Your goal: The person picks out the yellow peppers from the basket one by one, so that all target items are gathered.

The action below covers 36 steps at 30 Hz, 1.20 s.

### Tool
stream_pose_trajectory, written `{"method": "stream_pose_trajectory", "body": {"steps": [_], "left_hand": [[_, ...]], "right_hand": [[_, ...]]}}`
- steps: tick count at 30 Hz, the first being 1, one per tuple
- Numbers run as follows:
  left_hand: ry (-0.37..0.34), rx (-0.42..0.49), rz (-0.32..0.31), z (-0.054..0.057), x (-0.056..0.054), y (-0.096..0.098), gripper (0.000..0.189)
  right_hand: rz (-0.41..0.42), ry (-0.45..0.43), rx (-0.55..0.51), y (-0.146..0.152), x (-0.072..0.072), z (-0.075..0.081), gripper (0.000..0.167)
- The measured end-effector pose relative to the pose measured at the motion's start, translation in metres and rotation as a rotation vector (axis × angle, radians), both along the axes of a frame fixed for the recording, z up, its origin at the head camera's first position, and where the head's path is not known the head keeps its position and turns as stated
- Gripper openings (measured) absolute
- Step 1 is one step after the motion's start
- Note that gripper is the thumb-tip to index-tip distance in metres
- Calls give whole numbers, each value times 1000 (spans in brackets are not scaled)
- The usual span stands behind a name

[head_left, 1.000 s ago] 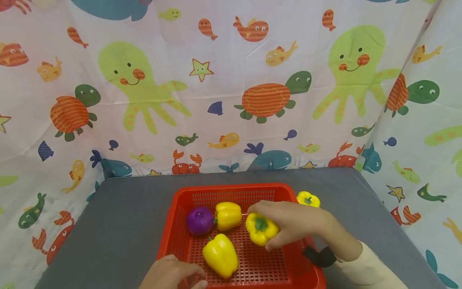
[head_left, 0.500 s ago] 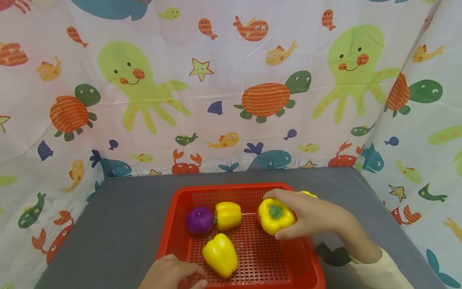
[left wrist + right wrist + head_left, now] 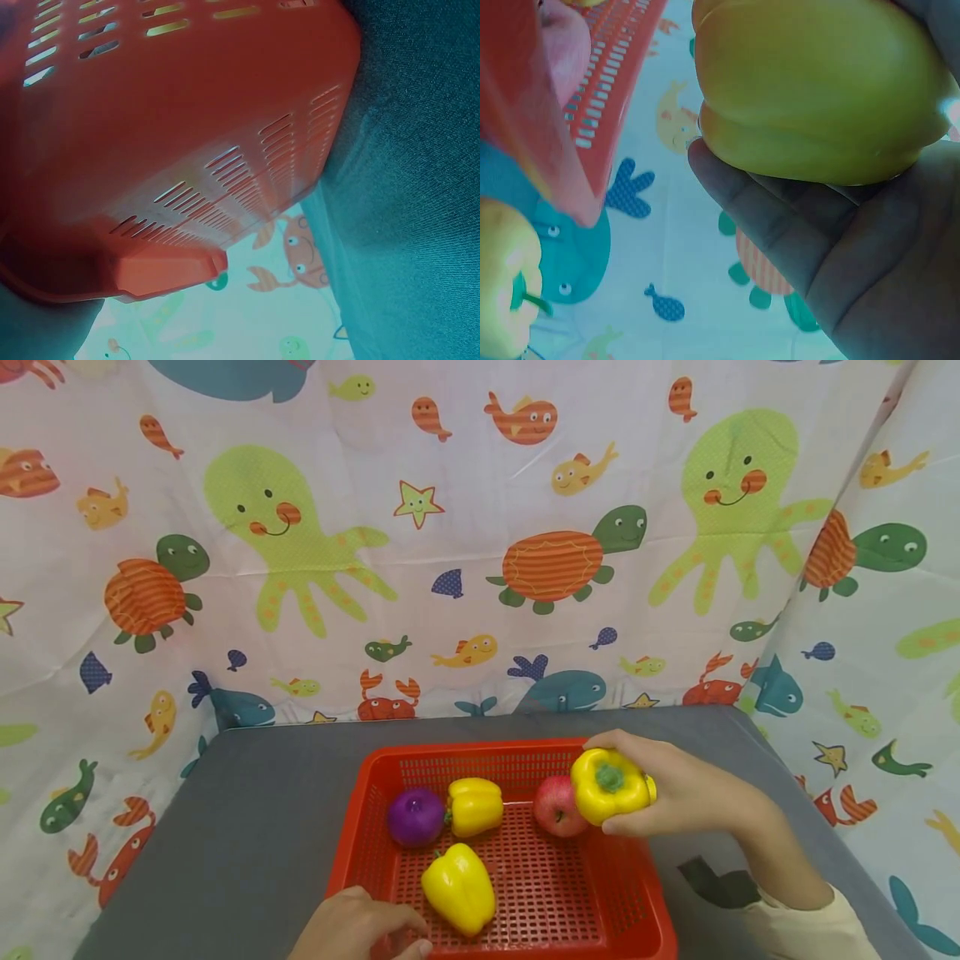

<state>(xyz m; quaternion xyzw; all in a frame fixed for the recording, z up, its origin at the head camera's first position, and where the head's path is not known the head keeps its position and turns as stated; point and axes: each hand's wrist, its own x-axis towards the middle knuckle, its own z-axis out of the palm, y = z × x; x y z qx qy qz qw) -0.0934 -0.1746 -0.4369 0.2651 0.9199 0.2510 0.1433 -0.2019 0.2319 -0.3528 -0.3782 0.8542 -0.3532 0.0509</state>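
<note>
My right hand (image 3: 686,789) grips a yellow bell pepper (image 3: 606,785) above the right rim of the red basket (image 3: 652,893), its green stem toward the head camera. In the right wrist view the fingers curl under this bell pepper (image 3: 817,90). At the basket's front left corner, my left hand (image 3: 360,927) holds the rim with bent fingers. Inside the basket lie a red apple (image 3: 558,807), a purple onion-like ball (image 3: 416,818) and two more yellow bell peppers, one at the back (image 3: 475,807) and one nearer the front (image 3: 459,891).
Outside the basket, to its right, another yellow bell pepper (image 3: 506,277) sits on the grey tabletop (image 3: 247,843); my right hand mostly hides it in the head view. A curtain (image 3: 465,468) printed with sea animals stands behind and at the sides.
My right hand has lifted the yellow bell pepper and carried it right, from inside the basket to over its right rim. The apple has come into sight. My left hand has stayed put.
</note>
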Motion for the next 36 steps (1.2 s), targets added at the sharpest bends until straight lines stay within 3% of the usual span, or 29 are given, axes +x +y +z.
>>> {"method": "stream_pose_trajectory", "body": {"steps": [14,21,30,36], "left_hand": [[5,14,-3,-2,-1,-1,29],[-15,20,0,-2,-1,-1,29],[-9,18,-3,-2,-1,-1,29],[-13,18,-1,-1,0,-1,28]], "right_hand": [[-137,87,-7,27,-1,-3,72],[-211,85,-4,41,1,-1,71],[-270,161,-34,60,-2,-8,74],[-319,144,-40,71,-5,-14,75]]}}
